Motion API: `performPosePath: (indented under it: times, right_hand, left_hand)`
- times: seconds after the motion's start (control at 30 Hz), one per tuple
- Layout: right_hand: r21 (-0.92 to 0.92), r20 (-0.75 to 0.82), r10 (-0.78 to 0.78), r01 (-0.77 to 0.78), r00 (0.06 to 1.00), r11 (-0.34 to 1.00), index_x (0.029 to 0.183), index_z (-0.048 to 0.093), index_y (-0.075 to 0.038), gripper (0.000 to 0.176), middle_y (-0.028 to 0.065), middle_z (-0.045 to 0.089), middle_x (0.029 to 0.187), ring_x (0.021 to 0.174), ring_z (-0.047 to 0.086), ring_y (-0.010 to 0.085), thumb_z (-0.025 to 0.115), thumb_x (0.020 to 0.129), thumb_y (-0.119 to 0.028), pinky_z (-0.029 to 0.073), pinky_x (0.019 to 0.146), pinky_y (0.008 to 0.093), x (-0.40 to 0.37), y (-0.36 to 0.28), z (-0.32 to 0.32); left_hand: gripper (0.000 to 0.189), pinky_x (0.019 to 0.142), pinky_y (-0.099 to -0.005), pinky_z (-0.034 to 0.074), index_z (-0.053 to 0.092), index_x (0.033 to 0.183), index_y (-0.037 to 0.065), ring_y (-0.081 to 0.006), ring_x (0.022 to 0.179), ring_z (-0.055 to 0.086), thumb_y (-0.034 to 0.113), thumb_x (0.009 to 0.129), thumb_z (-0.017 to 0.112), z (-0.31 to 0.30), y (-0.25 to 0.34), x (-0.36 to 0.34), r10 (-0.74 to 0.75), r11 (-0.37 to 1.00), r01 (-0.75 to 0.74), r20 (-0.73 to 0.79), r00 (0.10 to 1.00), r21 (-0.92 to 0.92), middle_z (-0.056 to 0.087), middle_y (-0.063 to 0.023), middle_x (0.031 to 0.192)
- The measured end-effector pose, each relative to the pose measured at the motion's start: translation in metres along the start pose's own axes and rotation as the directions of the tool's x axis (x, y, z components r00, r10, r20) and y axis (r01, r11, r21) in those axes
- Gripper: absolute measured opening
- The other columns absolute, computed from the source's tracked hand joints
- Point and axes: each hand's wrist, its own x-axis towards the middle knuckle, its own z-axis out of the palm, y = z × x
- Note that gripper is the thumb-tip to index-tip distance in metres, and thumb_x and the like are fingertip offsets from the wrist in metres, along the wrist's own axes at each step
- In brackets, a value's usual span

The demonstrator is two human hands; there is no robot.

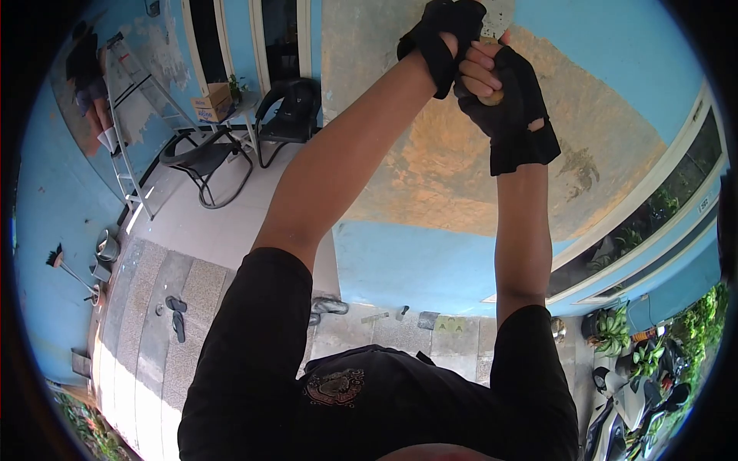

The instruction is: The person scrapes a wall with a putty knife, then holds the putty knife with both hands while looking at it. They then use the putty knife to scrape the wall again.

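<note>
Both my arms reach up to a blue wall point(615, 54) with a large patch of bare tan plaster point(453, 161). My hands wear black fingerless gloves and are clasped together around one tool. My left hand point(442, 34) is wrapped over the upper part. Just below it, my right hand point(503, 96) grips the wooden handle point(493, 97). A pale flat blade point(498, 17) sticks out above the hands and lies against the wall.
Two black chairs point(288, 115) and a cardboard box point(213, 103) stand at the back left, beside a metal ladder point(123, 131) and another person point(88, 84). Sandals point(177, 315) lie on the tiled floor. Motorbikes point(630, 399) and plants point(611, 326) are at the lower right.
</note>
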Motion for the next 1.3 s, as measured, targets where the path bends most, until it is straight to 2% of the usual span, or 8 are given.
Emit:
performPosePath:
  times: [0.17, 0.23, 0.6, 0.87, 1.0, 1.1, 1.2, 1.3]
  right_hand:
    - [0.082, -0.029, 0.07, -0.067, 0.997, 0.994, 0.077, 0.043, -0.01, 0.021, -0.0004, 0.044, 0.068, 0.049, 0.039, 0.0084, 0.053, 0.095, -0.004, 0.033, 0.045, 0.0233, -0.011, 0.015, -0.004]
    - [0.112, 0.004, 0.089, -0.089, 0.996, 0.99, 0.078, 0.044, -0.009, 0.021, 0.0, 0.045, 0.069, 0.05, 0.039, 0.0087, 0.053, 0.096, -0.005, 0.034, 0.046, 0.0238, -0.007, 0.013, -0.008]
    - [0.153, 0.026, 0.009, -0.012, 1.0, 0.988, 0.078, 0.043, -0.008, 0.024, -0.0006, 0.042, 0.068, 0.049, 0.037, 0.009, 0.049, 0.101, -0.009, 0.034, 0.045, 0.0234, -0.001, 0.02, 0.006]
    - [0.201, 0.058, 0.002, -0.014, 0.998, 0.98, 0.079, 0.043, -0.008, 0.023, -0.0009, 0.041, 0.067, 0.048, 0.037, 0.009, 0.049, 0.101, -0.009, 0.034, 0.045, 0.0239, -0.001, 0.029, 0.004]
    - [0.117, -0.028, -0.035, 0.038, 0.999, 0.992, 0.082, 0.044, -0.007, 0.019, -0.0013, 0.042, 0.066, 0.048, 0.038, 0.0084, 0.05, 0.1, -0.007, 0.034, 0.045, 0.0235, 0.0, 0.028, 0.013]
    - [0.156, -0.024, -0.011, 0.015, 1.0, 0.988, 0.083, 0.044, -0.007, 0.018, -0.0013, 0.042, 0.066, 0.048, 0.038, 0.0085, 0.049, 0.1, -0.006, 0.034, 0.045, 0.0235, -0.007, 0.032, 0.01]
    - [0.122, -0.02, -0.033, 0.035, 0.999, 0.992, 0.082, 0.044, -0.008, 0.019, -0.0012, 0.042, 0.067, 0.048, 0.038, 0.0086, 0.048, 0.101, -0.006, 0.034, 0.045, 0.0236, 0.005, 0.025, 0.019]
    - [0.126, -0.027, -0.028, 0.031, 0.999, 0.992, 0.081, 0.043, -0.008, 0.021, -0.0012, 0.042, 0.067, 0.049, 0.038, 0.0084, 0.047, 0.101, -0.006, 0.034, 0.045, 0.0235, -0.001, 0.029, 0.016]
  left_hand:
    - [0.038, 0.051, -0.0308, 0.044, 0.065, 0.086, 0.007, -0.0141, 0.055, 0.052, 0.039, 0.102, 0.052, -0.01, -0.002, -0.004, -0.093, 0.992, 0.089, 0.041, 0.995, 0.094, 0.06, -0.0006, 0.067]
    - [0.038, 0.058, -0.0315, 0.048, 0.067, 0.093, 0.006, -0.0151, 0.064, 0.057, 0.04, 0.102, 0.053, -0.005, -0.003, 0.005, 0.05, 0.931, 0.035, -0.221, 0.974, 0.364, 0.064, -0.0013, 0.075]
    - [0.029, 0.056, -0.0325, 0.048, 0.067, 0.092, 0.007, -0.0159, 0.06, 0.056, 0.032, 0.1, 0.056, -0.014, 0.001, 0.004, -0.005, 1.0, 0.005, -0.005, 1.0, 0.027, 0.064, -0.0025, 0.074]
    - [0.034, 0.058, -0.0317, 0.056, 0.066, 0.104, -0.001, -0.0202, 0.071, 0.069, 0.03, 0.104, 0.052, -0.022, -0.002, -0.002, 0.151, 0.913, -0.127, -0.031, 0.988, 0.387, 0.072, -0.0126, 0.094]
    - [0.033, 0.053, -0.0304, 0.046, 0.065, 0.089, 0.007, -0.0151, 0.058, 0.056, 0.037, 0.1, 0.057, -0.026, -0.004, 0.01, -0.052, 0.998, 0.052, -0.001, 0.999, 0.025, 0.064, -0.0019, 0.073]
    - [0.035, 0.054, -0.0307, 0.048, 0.066, 0.092, 0.006, -0.0158, 0.059, 0.057, 0.038, 0.101, 0.056, -0.032, -0.013, 0.021, 0.038, 0.989, -0.049, 0.081, 0.996, 0.14, 0.065, -0.0022, 0.074]
    - [0.034, 0.056, -0.0299, 0.048, 0.066, 0.093, 0.006, -0.0141, 0.063, 0.059, 0.037, 0.101, 0.056, -0.014, 0.005, 0.015, 0.097, 0.936, -0.02, -0.201, 0.975, 0.353, 0.065, -0.0019, 0.076]
    - [0.032, 0.061, -0.0305, 0.05, 0.066, 0.101, 0.005, -0.0152, 0.067, 0.06, 0.036, 0.101, 0.056, -0.026, 0.006, 0.005, 0.037, 0.998, -0.041, 0.09, 0.995, 0.041, 0.066, -0.0033, 0.08]
